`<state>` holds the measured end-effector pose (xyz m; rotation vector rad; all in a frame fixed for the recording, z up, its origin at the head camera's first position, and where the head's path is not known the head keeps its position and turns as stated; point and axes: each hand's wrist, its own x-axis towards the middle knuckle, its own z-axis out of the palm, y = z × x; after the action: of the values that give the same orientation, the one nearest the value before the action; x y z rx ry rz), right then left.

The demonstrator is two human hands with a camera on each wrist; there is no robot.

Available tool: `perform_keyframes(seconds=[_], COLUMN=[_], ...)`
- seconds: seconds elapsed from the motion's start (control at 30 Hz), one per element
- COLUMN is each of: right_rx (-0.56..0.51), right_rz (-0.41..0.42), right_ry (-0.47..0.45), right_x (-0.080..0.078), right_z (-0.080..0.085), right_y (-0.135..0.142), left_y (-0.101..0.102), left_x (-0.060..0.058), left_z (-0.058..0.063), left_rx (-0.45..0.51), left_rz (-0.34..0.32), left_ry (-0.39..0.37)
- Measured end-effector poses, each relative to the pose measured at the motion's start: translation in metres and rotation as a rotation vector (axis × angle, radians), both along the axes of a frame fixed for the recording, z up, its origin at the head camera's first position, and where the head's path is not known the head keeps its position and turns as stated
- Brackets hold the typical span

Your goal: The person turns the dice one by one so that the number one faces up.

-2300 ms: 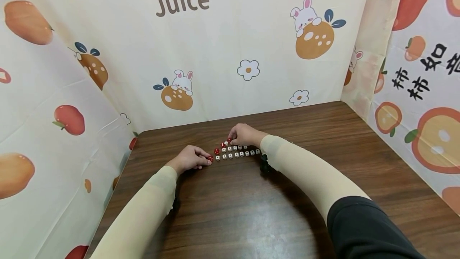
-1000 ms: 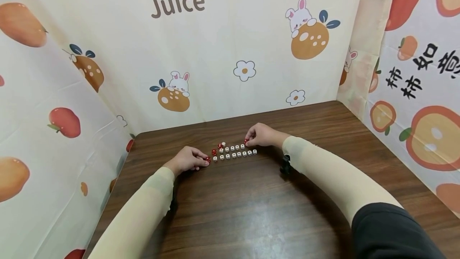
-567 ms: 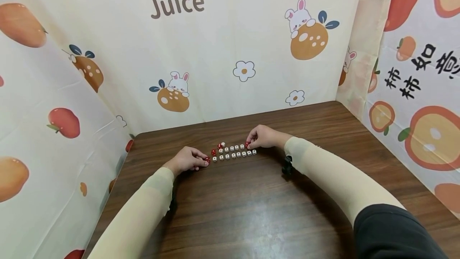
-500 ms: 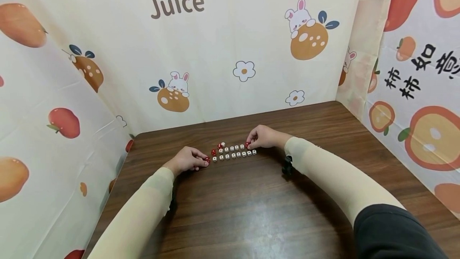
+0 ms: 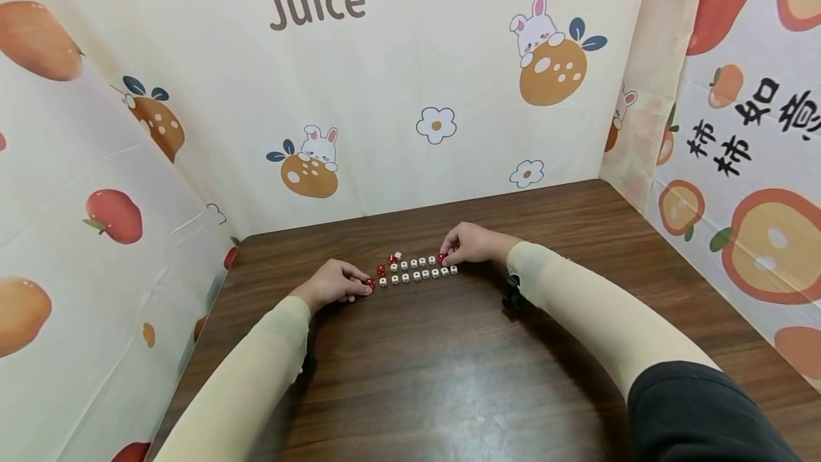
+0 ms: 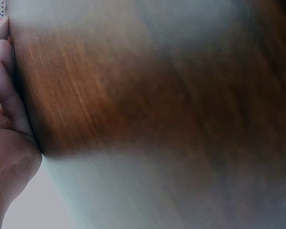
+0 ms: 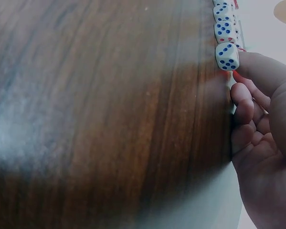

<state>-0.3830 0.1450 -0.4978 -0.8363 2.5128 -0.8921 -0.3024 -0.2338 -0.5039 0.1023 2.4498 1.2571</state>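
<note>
My left hand (image 5: 333, 281) pinches a red die (image 5: 370, 282) at the left end of the front row of white dice (image 5: 416, 276). At the right end of the back row of white dice (image 5: 413, 263), a second red die (image 5: 442, 259) is between the thumb and fingers of my right hand (image 5: 471, 243). In the right wrist view, a white die (image 7: 227, 57) with blue pips stands near the thumb and mostly hides what those fingers hold. Only a sliver of red and white shows past the left fingertips (image 6: 3, 44) in the left wrist view.
Another red die (image 5: 381, 269) sits at the back row's left end. Behind that row lie one more red die (image 5: 392, 259) and a loose white die (image 5: 398, 256). Fruit-printed cloth (image 5: 385, 77) walls the wooden table (image 5: 410, 376) at the back and sides.
From the loose dice behind the back row, my right hand has carried a red die rightward and lowered it at that row's right end. My left hand keeps its place.
</note>
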Motion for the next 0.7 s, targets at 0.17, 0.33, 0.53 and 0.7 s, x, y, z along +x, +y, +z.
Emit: perform_keyframes(seconds=[0.17, 0.33, 0.53, 0.7], right_rx=[0.001, 0.0, 0.0, 0.003], right_rz=[0.002, 0.001, -0.004, -0.011], right_ry=[-0.013, -0.017, -0.032, -0.031], right_x=[-0.0001, 0.0001, 0.0008, 0.0005], right_z=[0.0018, 0.0026, 0.0038, 0.0036], right_y=[-0.0004, -0.0006, -0.0009, -0.0002], left_y=[0.0001, -0.0005, -0.001, -0.0004], left_x=[0.0, -0.0006, -0.0021, -0.0017], left_z=[0.0011, 0.0013, -0.0012, -0.0017], left_rx=[0.0, -0.003, -0.008, -0.001], left_rz=[0.0, -0.002, 0.007, 0.009], left_ry=[-0.002, 0.002, 0.0, -0.008])
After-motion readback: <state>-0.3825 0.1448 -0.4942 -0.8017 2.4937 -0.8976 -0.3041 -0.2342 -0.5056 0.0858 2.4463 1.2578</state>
